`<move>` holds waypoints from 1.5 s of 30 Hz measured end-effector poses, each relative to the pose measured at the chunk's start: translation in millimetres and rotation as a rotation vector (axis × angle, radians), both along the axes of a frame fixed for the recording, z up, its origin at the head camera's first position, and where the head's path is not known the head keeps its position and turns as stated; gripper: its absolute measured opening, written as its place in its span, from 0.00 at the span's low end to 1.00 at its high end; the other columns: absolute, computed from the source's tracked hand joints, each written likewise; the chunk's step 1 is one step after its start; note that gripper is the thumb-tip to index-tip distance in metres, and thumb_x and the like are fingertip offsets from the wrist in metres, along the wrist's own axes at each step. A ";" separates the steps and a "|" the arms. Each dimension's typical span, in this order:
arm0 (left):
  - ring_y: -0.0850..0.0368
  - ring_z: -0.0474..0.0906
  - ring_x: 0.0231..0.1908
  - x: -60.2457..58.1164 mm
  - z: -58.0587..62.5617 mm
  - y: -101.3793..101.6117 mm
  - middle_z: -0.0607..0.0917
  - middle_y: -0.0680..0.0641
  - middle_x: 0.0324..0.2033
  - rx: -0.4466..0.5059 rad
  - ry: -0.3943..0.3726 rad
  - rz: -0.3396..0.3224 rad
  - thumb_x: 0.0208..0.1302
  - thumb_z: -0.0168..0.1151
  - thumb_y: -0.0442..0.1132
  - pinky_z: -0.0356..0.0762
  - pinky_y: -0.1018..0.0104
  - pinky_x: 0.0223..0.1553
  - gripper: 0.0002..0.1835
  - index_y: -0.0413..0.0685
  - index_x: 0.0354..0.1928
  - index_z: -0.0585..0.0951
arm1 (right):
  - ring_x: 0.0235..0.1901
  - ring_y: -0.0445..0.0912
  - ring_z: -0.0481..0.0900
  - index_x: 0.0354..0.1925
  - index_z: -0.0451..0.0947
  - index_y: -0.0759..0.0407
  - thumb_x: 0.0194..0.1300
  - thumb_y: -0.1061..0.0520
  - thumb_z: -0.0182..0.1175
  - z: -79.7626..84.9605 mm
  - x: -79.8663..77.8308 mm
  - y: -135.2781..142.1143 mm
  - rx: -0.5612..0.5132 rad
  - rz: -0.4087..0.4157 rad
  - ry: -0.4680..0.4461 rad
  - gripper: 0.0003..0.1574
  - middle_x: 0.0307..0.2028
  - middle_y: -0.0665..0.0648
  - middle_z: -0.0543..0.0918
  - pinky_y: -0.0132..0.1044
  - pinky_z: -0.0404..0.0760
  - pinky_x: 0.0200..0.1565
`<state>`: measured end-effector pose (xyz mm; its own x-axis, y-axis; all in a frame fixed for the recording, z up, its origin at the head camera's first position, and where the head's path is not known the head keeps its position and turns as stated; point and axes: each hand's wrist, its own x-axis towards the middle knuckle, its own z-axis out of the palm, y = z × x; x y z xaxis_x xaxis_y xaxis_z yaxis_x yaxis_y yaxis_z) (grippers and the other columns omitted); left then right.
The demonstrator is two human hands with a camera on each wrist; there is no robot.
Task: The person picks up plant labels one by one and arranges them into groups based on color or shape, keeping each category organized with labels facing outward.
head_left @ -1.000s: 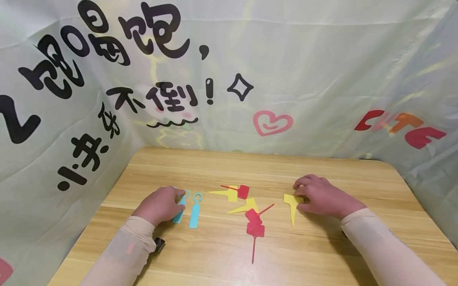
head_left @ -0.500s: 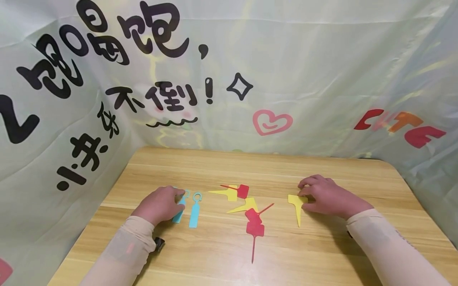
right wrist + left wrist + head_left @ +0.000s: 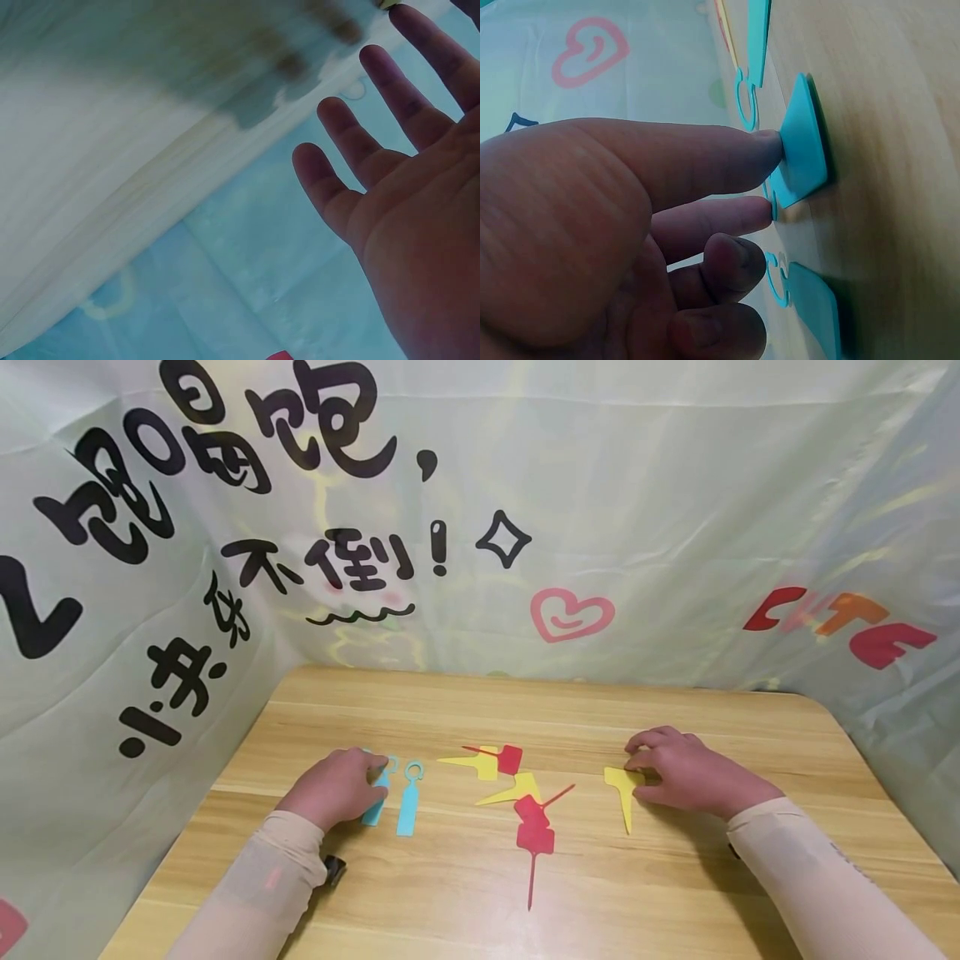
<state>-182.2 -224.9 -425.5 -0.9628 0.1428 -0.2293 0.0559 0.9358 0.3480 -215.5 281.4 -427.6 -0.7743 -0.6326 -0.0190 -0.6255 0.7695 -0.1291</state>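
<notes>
My left hand pinches a blue plant tag with a hooked end, between thumb and index finger, low over the table. Another blue tag lies just to its right, and a third blue tag, mostly hidden by the hand in the head view, shows below in the left wrist view. On the right, my right hand holds the side of a yellow T-shaped plant label with thumb and index finger. Its other fingers are spread in the right wrist view, where only a sliver of yellow shows.
Between the hands lie two yellow T-shaped labels and several red labels with thin stakes, partly overlapping. They lie on a wood-grain table. A printed white cloth hangs behind and beside it.
My right hand has shifted slightly to the right, bringing the yellow T-shaped label along, then has stayed there. The left hand and the other tags have stayed in place.
</notes>
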 end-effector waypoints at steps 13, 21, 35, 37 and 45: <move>0.51 0.76 0.45 -2.3 0.7 0.6 0.82 0.44 0.62 -0.003 -0.011 0.009 0.65 0.69 0.45 0.75 0.55 0.44 0.28 0.51 0.67 0.80 | 0.54 0.57 0.76 0.43 0.89 0.49 0.60 0.51 0.73 6.7 -1.8 -10.2 -0.040 0.054 0.044 0.12 0.53 0.55 0.82 0.62 0.75 0.54; 0.51 0.77 0.49 -2.4 0.3 1.1 0.83 0.44 0.61 -0.001 -0.003 -0.003 0.65 0.69 0.45 0.76 0.54 0.46 0.28 0.50 0.67 0.80 | 0.58 0.56 0.75 0.47 0.89 0.50 0.65 0.48 0.69 12.2 -3.5 -38.5 -0.019 0.101 0.022 0.14 0.55 0.56 0.81 0.59 0.74 0.58; 0.52 0.75 0.44 -1.6 -0.8 -0.2 0.82 0.44 0.62 -0.007 -0.005 -0.008 0.65 0.68 0.45 0.73 0.57 0.40 0.28 0.50 0.67 0.80 | 0.58 0.53 0.74 0.40 0.90 0.52 0.62 0.47 0.71 16.6 -1.0 -120.0 -0.092 0.257 0.103 0.12 0.53 0.56 0.82 0.56 0.76 0.56; 0.52 0.76 0.44 -1.6 -0.8 -0.2 0.81 0.43 0.63 -0.007 -0.012 -0.008 0.65 0.67 0.45 0.73 0.57 0.40 0.28 0.50 0.68 0.80 | 0.58 0.52 0.73 0.42 0.90 0.50 0.62 0.46 0.71 13.8 -0.1 -131.7 -0.085 0.260 0.097 0.14 0.54 0.54 0.82 0.54 0.76 0.57; 0.49 0.77 0.55 -1.2 -1.4 -0.6 0.80 0.43 0.64 -0.005 -0.015 -0.011 0.66 0.67 0.45 0.75 0.54 0.47 0.28 0.50 0.68 0.79 | 0.59 0.51 0.71 0.38 0.89 0.50 0.61 0.46 0.72 6.6 6.3 -167.7 -0.082 0.300 0.091 0.11 0.51 0.51 0.81 0.51 0.72 0.60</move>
<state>-183.4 -225.5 -426.9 -0.9578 0.1518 -0.2441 0.0607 0.9369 0.3442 -209.2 113.6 -421.0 -0.5489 -0.8297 0.1019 -0.8349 0.5380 -0.1162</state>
